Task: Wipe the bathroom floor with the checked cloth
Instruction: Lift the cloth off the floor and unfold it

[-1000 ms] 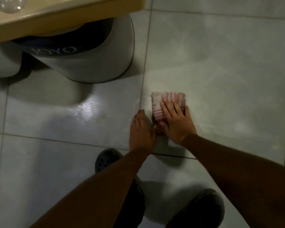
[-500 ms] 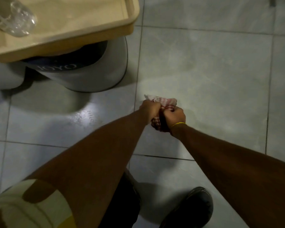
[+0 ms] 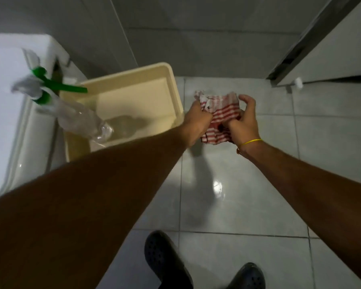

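checked cloth (image 3: 221, 113) — between both hands

The scene was dimly lit and slightly soft throughout — a small bright glare was thrown back from the glossy floor tiles (image 3: 218, 187) beside the arms' shadow, the spray bottle (image 3: 71, 113) at the left was smeared by motion blur, and straight lines were bent by wide-angle distortion towards the edges.

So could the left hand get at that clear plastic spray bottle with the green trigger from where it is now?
Probably yes, once it lets go. The left hand is gripping the red and white checked cloth with the right hand. The clear spray bottle leans in the cream plastic tub just to its left, with nothing between.
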